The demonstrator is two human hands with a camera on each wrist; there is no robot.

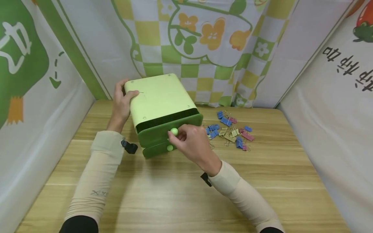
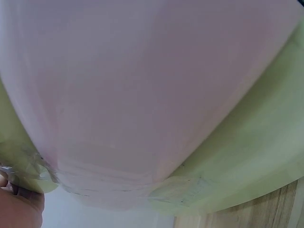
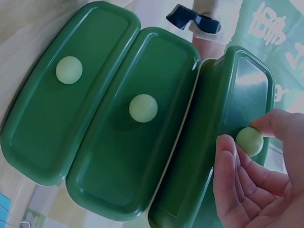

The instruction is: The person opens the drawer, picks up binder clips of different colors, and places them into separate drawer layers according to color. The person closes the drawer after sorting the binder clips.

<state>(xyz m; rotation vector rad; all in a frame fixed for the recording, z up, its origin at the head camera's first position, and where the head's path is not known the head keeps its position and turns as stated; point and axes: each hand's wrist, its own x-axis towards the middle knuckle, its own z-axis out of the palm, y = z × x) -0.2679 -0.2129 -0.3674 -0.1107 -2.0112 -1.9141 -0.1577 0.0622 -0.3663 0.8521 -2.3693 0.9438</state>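
Observation:
A pale yellow-green drawer cabinet (image 1: pixel 158 97) with dark green drawer fronts stands on the table. My left hand (image 1: pixel 120 100) grips its rear left corner, thumb on the top. The left wrist view is filled by a pinkish surface (image 2: pixel 142 95) with pale green beside it, and part of the hand (image 2: pixel 21 209) shows at lower left. The top drawer (image 3: pixel 247 90) is slightly pulled out, and my right hand (image 1: pixel 193 142) pinches its round light green knob (image 3: pixel 249 141). The middle drawer (image 3: pixel 156 61) and bottom drawer (image 3: pixel 102 38), each with a knob, sit closed.
Right of the cabinet, several blue, pink and gold binder clips (image 1: pixel 230 132) lie loose on the wooden table (image 1: pixel 175 194). A checkered green and yellow curtain (image 1: pixel 198 64) hangs right behind the cabinet. White printed cloth walls (image 1: pixel 329 106) rise at both sides.

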